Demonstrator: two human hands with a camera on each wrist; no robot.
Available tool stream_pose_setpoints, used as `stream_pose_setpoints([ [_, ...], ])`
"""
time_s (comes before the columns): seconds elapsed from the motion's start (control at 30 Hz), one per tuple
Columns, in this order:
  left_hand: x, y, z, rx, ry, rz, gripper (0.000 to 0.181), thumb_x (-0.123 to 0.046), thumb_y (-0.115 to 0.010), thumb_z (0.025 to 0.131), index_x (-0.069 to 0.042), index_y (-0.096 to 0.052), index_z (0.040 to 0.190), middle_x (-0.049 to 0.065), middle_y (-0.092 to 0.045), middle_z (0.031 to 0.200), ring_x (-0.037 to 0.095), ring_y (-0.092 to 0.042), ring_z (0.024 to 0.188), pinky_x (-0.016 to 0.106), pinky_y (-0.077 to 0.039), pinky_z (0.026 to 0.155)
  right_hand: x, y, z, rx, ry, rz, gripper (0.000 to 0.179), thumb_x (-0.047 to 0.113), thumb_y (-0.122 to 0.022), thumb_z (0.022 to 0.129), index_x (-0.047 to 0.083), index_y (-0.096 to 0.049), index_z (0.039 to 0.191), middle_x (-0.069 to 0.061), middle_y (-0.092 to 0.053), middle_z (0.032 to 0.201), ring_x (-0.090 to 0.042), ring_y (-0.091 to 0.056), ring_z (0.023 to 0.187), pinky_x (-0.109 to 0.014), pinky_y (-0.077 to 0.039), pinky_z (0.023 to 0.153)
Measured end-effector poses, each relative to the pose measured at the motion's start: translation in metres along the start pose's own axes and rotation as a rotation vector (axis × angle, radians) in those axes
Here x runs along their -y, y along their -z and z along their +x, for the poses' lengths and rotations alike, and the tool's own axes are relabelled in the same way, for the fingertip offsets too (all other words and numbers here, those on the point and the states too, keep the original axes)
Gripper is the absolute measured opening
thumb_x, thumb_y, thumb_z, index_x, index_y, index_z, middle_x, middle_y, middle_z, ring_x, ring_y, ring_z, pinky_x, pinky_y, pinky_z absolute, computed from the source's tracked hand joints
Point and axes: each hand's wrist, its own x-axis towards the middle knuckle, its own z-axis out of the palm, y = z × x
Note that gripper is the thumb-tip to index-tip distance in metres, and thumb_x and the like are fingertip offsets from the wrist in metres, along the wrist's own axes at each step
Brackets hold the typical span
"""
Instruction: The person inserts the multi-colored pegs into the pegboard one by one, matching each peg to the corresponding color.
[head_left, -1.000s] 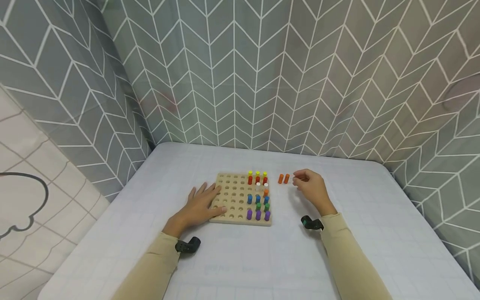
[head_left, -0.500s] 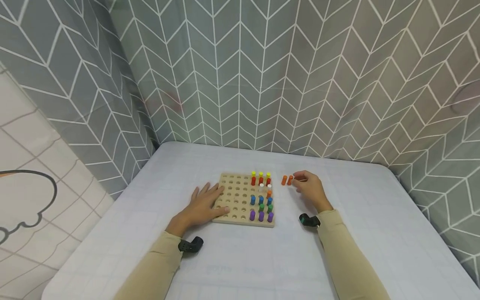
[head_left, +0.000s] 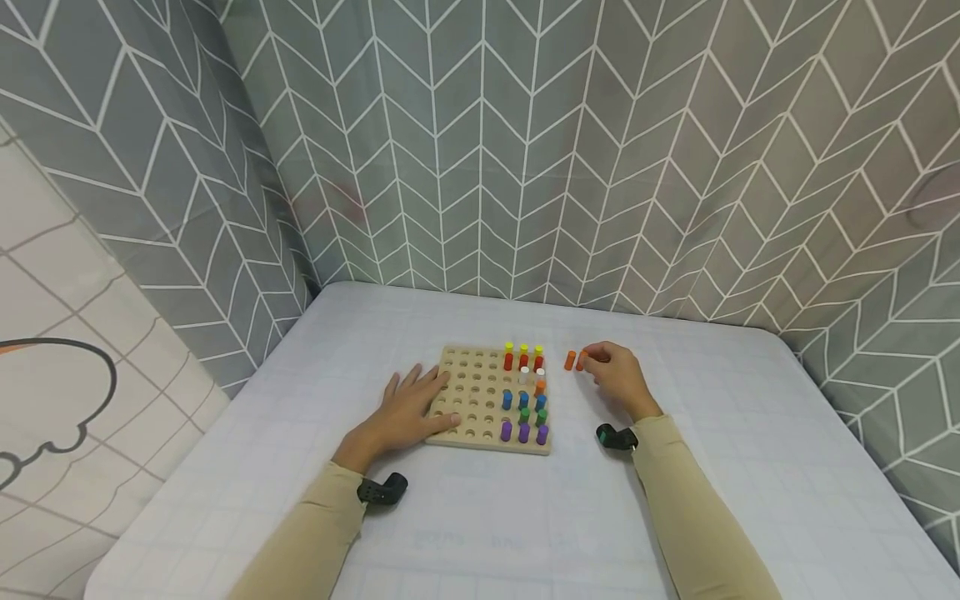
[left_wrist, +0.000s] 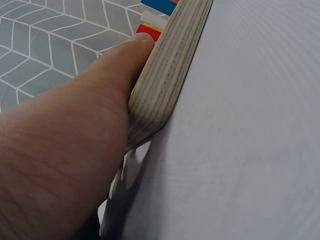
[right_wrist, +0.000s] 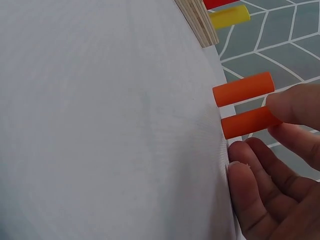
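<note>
A wooden pegboard (head_left: 481, 398) lies on the table, its right side bearing upright yellow, red, white, orange, blue, green and purple pegs (head_left: 524, 432). Across the board's left edge rests my left hand (head_left: 405, 410), fingers spread and thumb on the near left part. To the right of the board, two loose orange pegs stand side by side on the table. My right hand (head_left: 621, 379) pinches the top of the right-hand orange peg (right_wrist: 248, 123) between thumb and forefinger, while its other fingers curl below. The second orange peg (right_wrist: 244, 89) stands free just beside it.
A white cloth-covered table (head_left: 480, 517) extends around the board. Behind it hangs a grey curtain (head_left: 480, 167) with a white chevron pattern, which continues along the sides. Black cameras (head_left: 617, 437) are strapped to both wrists.
My right hand has moved slightly left to the nearer orange peg and now pinches it. The left hand stays on the board. The head view has shifted a little.
</note>
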Motion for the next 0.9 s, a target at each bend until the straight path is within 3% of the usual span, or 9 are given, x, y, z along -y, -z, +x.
stream_pose_setpoints([
  [0.23,0.001,-0.001,0.0,0.001,-0.004,-0.002,0.094,-0.073,-0.053,0.09,-0.015,-0.028,0.16,0.011,-0.022,0.165,0.037,-0.003,0.153,0.062,0.007,0.117,0.003,0.003,-0.004,-0.037,0.0,0.035,0.028,0.021,-0.062,0.099,-0.002,-0.067,0.115,-0.016,-0.069,0.098,-0.024,-0.067,0.082,-0.027,-0.056,0.067],
  [0.5,0.001,-0.001,0.001,-0.005,-0.004,0.007,0.094,-0.072,-0.054,0.09,-0.016,-0.028,0.16,0.01,-0.021,0.165,0.036,-0.003,0.153,0.061,0.007,0.118,0.015,0.01,-0.006,-0.027,-0.049,0.193,0.033,0.022,-0.061,0.101,-0.004,-0.063,0.12,-0.02,-0.067,0.111,-0.028,-0.069,0.095,-0.029,-0.06,0.074],
  [0.67,0.0,0.0,0.001,-0.004,-0.002,0.001,0.093,-0.071,-0.055,0.09,-0.016,-0.028,0.16,0.01,-0.021,0.165,0.036,-0.003,0.153,0.061,0.007,0.117,0.025,0.01,-0.009,0.018,-0.007,0.285,0.038,0.026,-0.062,0.102,-0.005,-0.061,0.124,-0.022,-0.066,0.117,-0.032,-0.067,0.105,-0.032,-0.059,0.08],
  [0.9,0.001,-0.001,0.001,-0.004,0.0,0.006,0.094,-0.073,-0.053,0.09,-0.017,-0.027,0.16,0.01,-0.021,0.165,0.036,-0.002,0.153,0.061,0.007,0.118,0.041,0.004,-0.013,0.113,0.054,0.388,0.041,0.024,-0.061,0.102,-0.01,-0.058,0.125,-0.024,-0.068,0.114,-0.037,-0.067,0.102,-0.046,-0.057,0.089],
])
